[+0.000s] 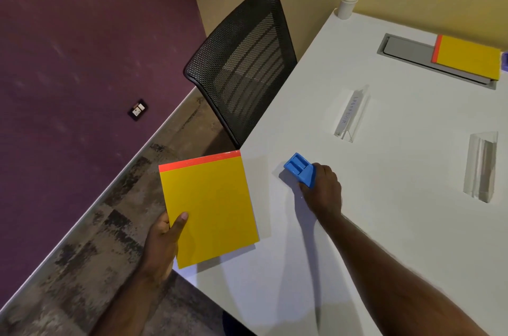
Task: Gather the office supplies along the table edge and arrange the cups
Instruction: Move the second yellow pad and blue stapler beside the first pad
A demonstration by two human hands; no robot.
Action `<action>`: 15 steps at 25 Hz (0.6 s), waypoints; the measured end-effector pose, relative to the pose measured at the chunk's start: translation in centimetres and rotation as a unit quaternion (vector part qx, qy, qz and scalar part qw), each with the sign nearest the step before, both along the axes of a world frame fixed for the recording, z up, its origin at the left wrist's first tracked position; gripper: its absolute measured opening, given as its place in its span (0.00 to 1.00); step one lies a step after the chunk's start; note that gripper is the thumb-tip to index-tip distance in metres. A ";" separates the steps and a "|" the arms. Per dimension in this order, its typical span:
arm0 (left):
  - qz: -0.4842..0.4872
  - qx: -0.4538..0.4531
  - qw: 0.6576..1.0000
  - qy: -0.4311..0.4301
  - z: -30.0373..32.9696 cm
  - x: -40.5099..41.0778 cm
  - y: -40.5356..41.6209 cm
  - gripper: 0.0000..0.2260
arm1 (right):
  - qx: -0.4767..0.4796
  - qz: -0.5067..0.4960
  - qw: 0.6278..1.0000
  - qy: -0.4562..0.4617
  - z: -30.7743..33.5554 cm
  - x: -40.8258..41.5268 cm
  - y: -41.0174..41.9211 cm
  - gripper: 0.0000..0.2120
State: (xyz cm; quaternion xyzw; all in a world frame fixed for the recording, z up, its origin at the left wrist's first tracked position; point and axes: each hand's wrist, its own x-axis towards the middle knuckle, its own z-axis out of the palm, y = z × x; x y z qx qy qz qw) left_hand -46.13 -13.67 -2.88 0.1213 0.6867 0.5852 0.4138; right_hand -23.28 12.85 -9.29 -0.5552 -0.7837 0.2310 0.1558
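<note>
My left hand [165,236] grips a yellow notepad with an orange-red top strip [211,212] by its lower left corner, thumb on top; the pad overhangs the left edge of the white table [384,225]. My right hand [321,187] is closed on a blue plastic desk holder [301,171] that rests on the table just right of the pad. A second yellow notepad [470,57] lies at the far right, partly over a grey cable hatch [406,50]. A white paper cup [347,4] stands upright at the table's far corner.
Two clear acrylic name stands [351,113] [481,165] lie on the table right of my right hand. A black mesh office chair [247,61] is pushed against the table's left edge. Patterned carpet [96,253] and a purple wall with a socket [138,109] lie to the left.
</note>
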 end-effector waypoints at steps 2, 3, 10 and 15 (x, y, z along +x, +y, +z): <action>0.026 0.004 1.000 -0.006 0.8 -0.6 -1.1 0.16 | 0.011 0.009 1.000 0.018 1.0 -0.8 -2.2 0.21; 0.037 0.005 0.999 -0.007 1.2 -1.0 -1.7 0.16 | 0.019 0.017 0.999 0.030 1.6 -1.3 -3.4 0.22; 0.125 0.003 0.992 0.017 3.2 -5.2 -10.2 0.16 | 0.019 0.107 0.987 0.122 6.4 -7.9 -12.7 0.23; 0.197 0.010 0.980 0.021 3.4 -10.8 -19.6 0.15 | 0.036 0.159 0.974 0.155 8.3 -15.1 -19.3 0.25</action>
